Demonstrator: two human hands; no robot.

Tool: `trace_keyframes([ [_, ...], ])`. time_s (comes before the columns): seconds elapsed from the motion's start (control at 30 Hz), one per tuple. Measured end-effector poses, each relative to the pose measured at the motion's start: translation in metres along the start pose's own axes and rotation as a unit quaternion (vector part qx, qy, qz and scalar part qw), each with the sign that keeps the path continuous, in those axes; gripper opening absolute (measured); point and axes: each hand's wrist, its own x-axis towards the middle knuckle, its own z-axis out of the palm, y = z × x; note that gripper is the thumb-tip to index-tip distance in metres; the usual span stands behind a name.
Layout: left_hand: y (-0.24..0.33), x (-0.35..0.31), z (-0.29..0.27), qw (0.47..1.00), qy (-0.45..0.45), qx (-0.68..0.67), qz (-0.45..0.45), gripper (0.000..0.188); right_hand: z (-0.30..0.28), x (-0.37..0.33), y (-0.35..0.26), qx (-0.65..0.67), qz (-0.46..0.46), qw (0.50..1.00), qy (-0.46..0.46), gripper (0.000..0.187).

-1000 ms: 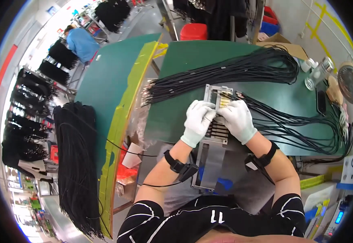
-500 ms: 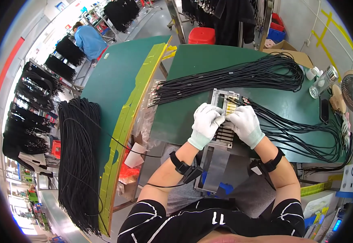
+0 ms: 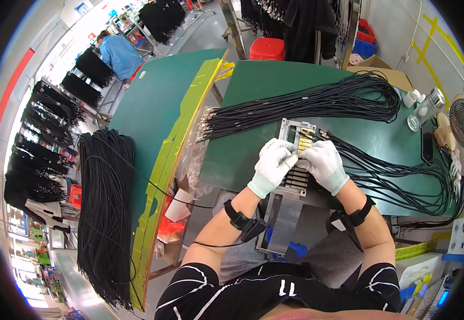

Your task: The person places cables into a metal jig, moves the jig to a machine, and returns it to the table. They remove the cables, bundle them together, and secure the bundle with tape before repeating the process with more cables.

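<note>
Both of my hands wear white gloves and meet over a metal slotted fixture (image 3: 296, 183) at the table's front edge. My left hand (image 3: 274, 164) is closed in a pinch above its left side. From the right, my right hand (image 3: 322, 164) also pinches, its fingertips close to the left ones. What the fingertips hold is too small and covered to make out. Yellowish pieces (image 3: 305, 144) lie in the fixture's slots just beyond my fingers. Right of the fixture, a bundle of black cables (image 3: 370, 154) runs off, its connector ends close to the fixture's far right corner.
A larger looped bundle of black cables (image 3: 306, 101) lies at the back of the green table (image 3: 242, 165). Another thick bundle (image 3: 106, 208) hangs over the left table. A glass bottle (image 3: 426, 109) and a small fan (image 3: 463, 118) stand at right. A person in blue (image 3: 120, 56) sits far off.
My hands stay over the fixture, with only slight finger movement. The whole view has shifted a little.
</note>
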Motion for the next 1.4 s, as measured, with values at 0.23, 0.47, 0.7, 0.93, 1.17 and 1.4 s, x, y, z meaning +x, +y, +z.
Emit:
trace_keyframes([
  [0.23, -0.006, -0.006, 0.002, 0.994, -0.004, -0.084, -0.064, 0.014, -0.001, 0.002, -0.003, -0.031, -0.027, 0.999, 0.028, 0.02],
  [0.47, -0.006, -0.006, 0.003, 0.979, 0.014, -0.156, -0.132, 0.012, 0.007, 0.004, -0.007, -0.052, -0.034, 0.997, 0.039, 0.019],
  [0.7, -0.001, -0.004, -0.001, 0.998, -0.008, -0.053, -0.04, 0.015, 0.001, 0.002, -0.003, -0.049, -0.039, 0.997, 0.053, 0.018],
  [0.93, -0.008, -0.007, 0.009, 0.988, 0.006, -0.128, -0.091, 0.008, -0.003, -0.003, 0.002, -0.025, -0.022, 0.999, 0.037, 0.016],
  [1.17, -0.013, -0.011, 0.001, 0.941, 0.003, -0.246, -0.234, 0.016, 0.008, 0.009, -0.001, -0.045, -0.028, 0.995, 0.083, 0.017],
  [1.4, -0.02, -0.006, 0.003, 0.999, -0.021, -0.028, -0.04, 0.014, 0.01, 0.0, 0.008, 0.028, 0.019, 0.999, 0.009, 0.018],
])
